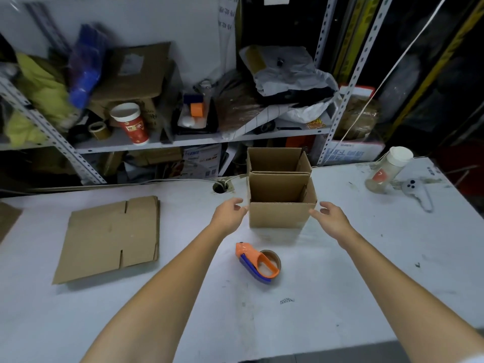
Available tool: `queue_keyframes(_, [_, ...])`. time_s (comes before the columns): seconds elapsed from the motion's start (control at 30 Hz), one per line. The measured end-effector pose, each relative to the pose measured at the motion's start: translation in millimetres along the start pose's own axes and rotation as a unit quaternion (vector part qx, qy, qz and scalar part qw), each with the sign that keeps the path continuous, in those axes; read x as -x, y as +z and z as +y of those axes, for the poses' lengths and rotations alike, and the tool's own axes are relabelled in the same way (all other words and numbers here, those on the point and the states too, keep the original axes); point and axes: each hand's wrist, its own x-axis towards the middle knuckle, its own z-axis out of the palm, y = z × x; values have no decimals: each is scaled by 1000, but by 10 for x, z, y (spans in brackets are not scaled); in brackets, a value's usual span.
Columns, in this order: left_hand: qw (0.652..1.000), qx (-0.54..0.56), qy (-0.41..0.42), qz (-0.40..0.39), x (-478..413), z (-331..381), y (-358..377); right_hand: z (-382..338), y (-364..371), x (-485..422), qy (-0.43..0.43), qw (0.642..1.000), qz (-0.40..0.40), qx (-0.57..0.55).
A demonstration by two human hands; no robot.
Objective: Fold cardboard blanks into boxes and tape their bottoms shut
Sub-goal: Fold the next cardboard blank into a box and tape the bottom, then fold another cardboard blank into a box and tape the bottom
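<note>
head | box (pixel 278 214) upright, between left hand (pixel 229 213) and right hand (pixel 330 215), just beside each | both loosely spread, holding nothing

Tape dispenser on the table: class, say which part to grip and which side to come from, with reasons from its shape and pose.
Grip the tape dispenser by its orange handle loop, probably from above and the near side: it lies flat on the table, loop open upward, with the roll behind and nothing crowding it.
</note>
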Motion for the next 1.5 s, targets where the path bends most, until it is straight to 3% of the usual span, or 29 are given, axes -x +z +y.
queue_keyframes(0.27, [994, -109, -3, -6, 598, -862, -521, 174, 719, 540, -21, 989, -55, 133])
queue_keyframes(0.5, [991, -105, -79, -18, 1131, -1982, -1014, 16, 1870, 982, -116, 944, -161, 263])
queue_keyframes(0.8, [989, -75, -123, 12, 1345, -3227, -1994, -462, 3356, 1398, -67, 936, -209, 275])
queue_keyframes(1.07, [978, -72, -111, 161, 658, -3713, -3033, -1230, 4257, 1039, -98, 965, -111, 214])
queue_keyframes(1.2, [974, -54, -173, 132, 115, -3828, -3324, -1589, 4619, 698, -97, 977, -76, 173])
queue_keyframes(1.33, [965, 54, -240, 93, -190, -4013, -3363, -1739, 4995, 469, -48, 982, -108, 146])
queue_keyframes(1.5, [961, 122, -221, 114, -151, -4054, -3299, -1674, 5225, 456, -18, 987, -108, 116])
